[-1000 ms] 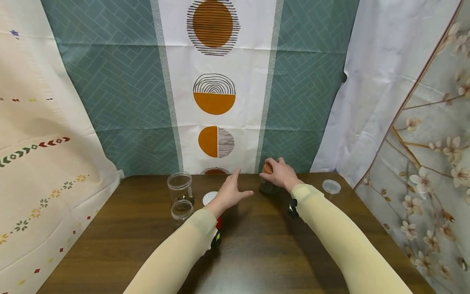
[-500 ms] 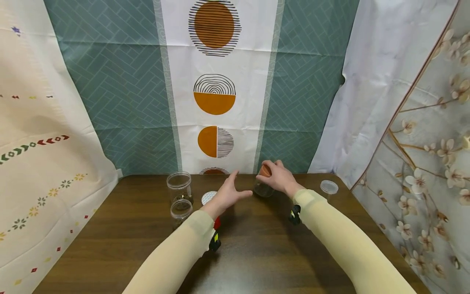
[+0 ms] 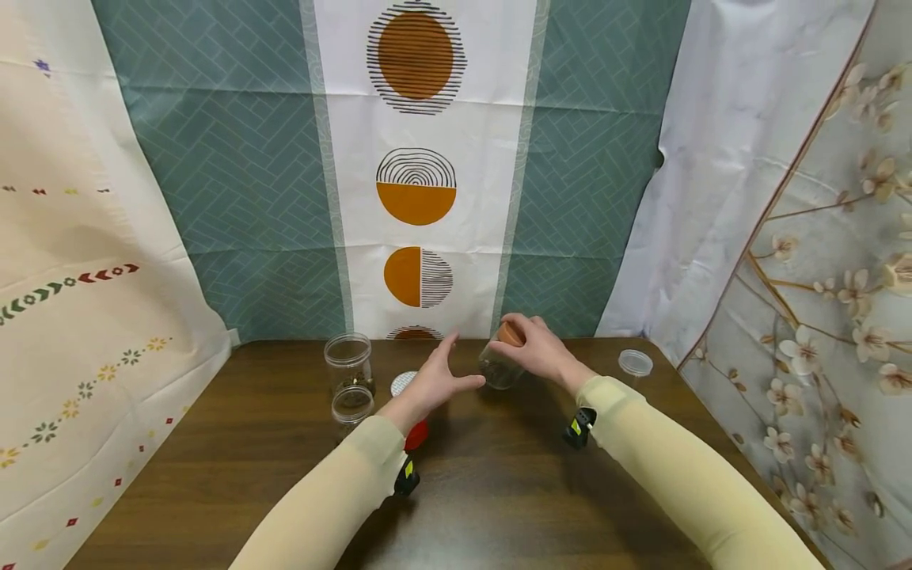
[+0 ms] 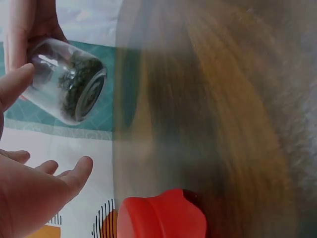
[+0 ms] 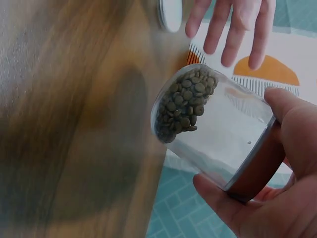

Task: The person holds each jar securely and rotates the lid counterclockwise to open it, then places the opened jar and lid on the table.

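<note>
Right hand (image 3: 543, 351) grips a tilted, orange-lidded jar of beans (image 3: 501, 366); left hand (image 3: 435, 378) spread wide, holding nothing

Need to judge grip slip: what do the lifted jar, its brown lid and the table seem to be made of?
The jar looks like clear glossy plastic or glass: green beans show through, with highlights on the wall. Its lid looks like smooth opaque brown plastic, though that's uncertain. The table shows dark wood grain with a slight sheen, possibly laminate.
</note>
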`<move>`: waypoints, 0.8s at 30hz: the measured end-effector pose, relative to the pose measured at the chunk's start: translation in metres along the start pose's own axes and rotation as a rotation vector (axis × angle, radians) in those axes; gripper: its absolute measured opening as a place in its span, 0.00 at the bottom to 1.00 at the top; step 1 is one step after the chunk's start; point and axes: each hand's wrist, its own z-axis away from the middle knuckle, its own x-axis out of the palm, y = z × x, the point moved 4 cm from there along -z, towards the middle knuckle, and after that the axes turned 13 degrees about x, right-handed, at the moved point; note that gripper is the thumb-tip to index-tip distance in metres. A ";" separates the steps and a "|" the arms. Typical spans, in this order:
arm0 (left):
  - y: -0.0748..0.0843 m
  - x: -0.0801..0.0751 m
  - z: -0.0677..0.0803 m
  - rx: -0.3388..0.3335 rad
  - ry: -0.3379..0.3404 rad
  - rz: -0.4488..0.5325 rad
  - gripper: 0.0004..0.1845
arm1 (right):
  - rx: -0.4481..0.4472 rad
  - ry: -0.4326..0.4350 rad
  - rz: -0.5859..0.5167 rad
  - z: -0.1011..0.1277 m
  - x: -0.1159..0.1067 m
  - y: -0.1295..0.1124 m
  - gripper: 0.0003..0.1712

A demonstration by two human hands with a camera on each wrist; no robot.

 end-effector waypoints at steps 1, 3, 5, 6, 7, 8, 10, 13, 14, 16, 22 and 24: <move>0.000 0.001 0.002 0.000 -0.007 -0.002 0.57 | -0.002 -0.002 -0.007 0.002 0.000 -0.001 0.41; 0.001 0.001 0.005 -0.001 -0.021 0.000 0.58 | -0.004 -0.001 -0.020 0.007 0.000 -0.004 0.41; 0.002 0.001 0.008 0.000 -0.026 0.016 0.58 | -0.011 0.001 -0.037 0.012 0.000 -0.008 0.42; 0.003 0.001 0.010 -0.001 -0.025 0.031 0.58 | -0.015 0.001 -0.047 0.015 0.000 -0.010 0.42; 0.004 0.000 0.012 0.000 -0.020 0.046 0.58 | -0.020 0.000 -0.056 0.017 0.000 -0.012 0.42; 0.005 -0.001 0.014 0.002 -0.014 0.059 0.58 | -0.025 -0.001 -0.066 0.020 0.001 -0.014 0.43; 0.007 -0.003 0.017 0.010 -0.003 0.070 0.58 | -0.038 -0.005 -0.086 0.023 0.003 -0.018 0.44; 0.010 -0.004 0.021 0.038 -0.010 0.033 0.60 | -0.039 -0.011 -0.117 0.028 0.006 -0.023 0.44; 0.011 -0.004 0.022 0.049 -0.015 0.014 0.61 | -0.041 -0.012 -0.127 0.030 0.007 -0.024 0.44; 0.012 -0.004 0.025 0.075 -0.026 -0.029 0.62 | -0.040 -0.015 -0.144 0.033 0.010 -0.027 0.44; 0.017 -0.001 0.032 0.143 -0.050 -0.144 0.62 | -0.031 -0.032 -0.193 0.041 0.017 -0.029 0.43; 0.019 -0.002 0.034 0.155 -0.045 -0.161 0.62 | -0.025 -0.041 -0.212 0.043 0.018 -0.029 0.44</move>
